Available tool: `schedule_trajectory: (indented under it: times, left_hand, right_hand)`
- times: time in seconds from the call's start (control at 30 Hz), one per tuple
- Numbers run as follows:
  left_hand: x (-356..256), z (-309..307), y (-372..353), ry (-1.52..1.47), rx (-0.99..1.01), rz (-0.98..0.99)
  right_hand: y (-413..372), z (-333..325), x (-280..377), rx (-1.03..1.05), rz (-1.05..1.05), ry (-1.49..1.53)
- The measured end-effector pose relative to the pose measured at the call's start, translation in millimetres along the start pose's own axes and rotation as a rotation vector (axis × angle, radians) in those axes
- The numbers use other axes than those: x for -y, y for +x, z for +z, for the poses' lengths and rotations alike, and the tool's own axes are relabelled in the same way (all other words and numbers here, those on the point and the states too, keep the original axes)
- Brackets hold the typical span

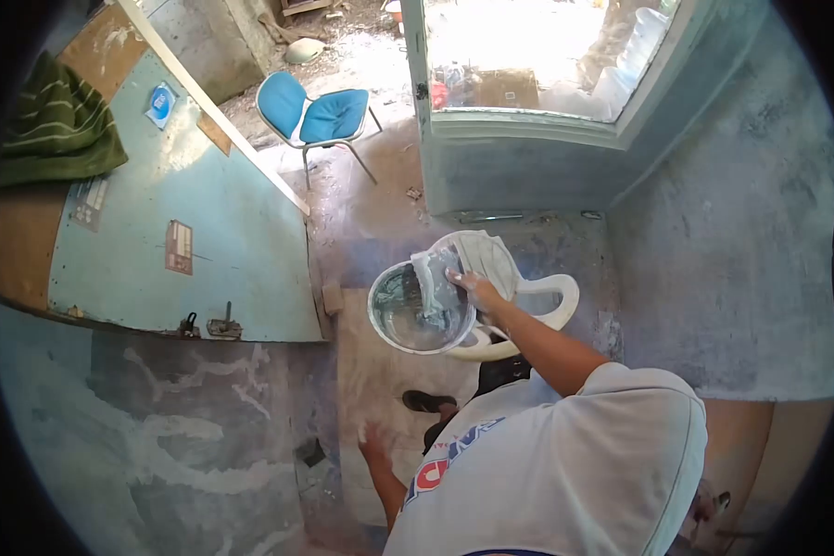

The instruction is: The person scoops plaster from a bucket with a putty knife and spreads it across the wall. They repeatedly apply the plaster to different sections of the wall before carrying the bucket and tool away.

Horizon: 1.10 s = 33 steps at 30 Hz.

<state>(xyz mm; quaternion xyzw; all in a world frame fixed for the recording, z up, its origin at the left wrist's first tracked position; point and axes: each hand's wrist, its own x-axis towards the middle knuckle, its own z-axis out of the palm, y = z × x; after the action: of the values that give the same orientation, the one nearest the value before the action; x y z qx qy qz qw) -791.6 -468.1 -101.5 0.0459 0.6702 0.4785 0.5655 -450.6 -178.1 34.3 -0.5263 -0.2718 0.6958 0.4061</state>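
Note:
My right hand [471,285] is closed on a flat grey scraper [447,278] that has thick white paste along its edge. The scraper is over the mouth of a round bucket [376,326], whose inside is smeared with grey-white paste. Under and beside the bucket is a white plastic chair [565,304]. Lower down, my left hand [374,443] is held away from the bucket, somewhat blurred, with its fingers apart and nothing visible in them.
A light-blue door [139,250] with a green cloth [60,125] over it stands at the left. Beyond the doorway is a blue chair [320,116]. A window frame [528,130] is at the top right. Patchy white marks cover the lower-left wall [185,454].

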Motion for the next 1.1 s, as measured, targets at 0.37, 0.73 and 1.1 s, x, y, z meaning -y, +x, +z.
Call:
schedule_trajectory:
  times: [0.37,0.73,1.1]
  left_hand:
    - [-145,20,-35,-0.386,0.679,0.0]
    - [-209,8,-13,-0.491,0.435,-0.014]
    - [-336,81,142,-0.531,0.298,-0.044]
  right_hand:
    - [-77,169,-38,0.229,0.14,-0.055]
    - [-7,242,-29,0.375,0.126,-0.122]
    - [218,241,89,0.035,-0.148,0.288]
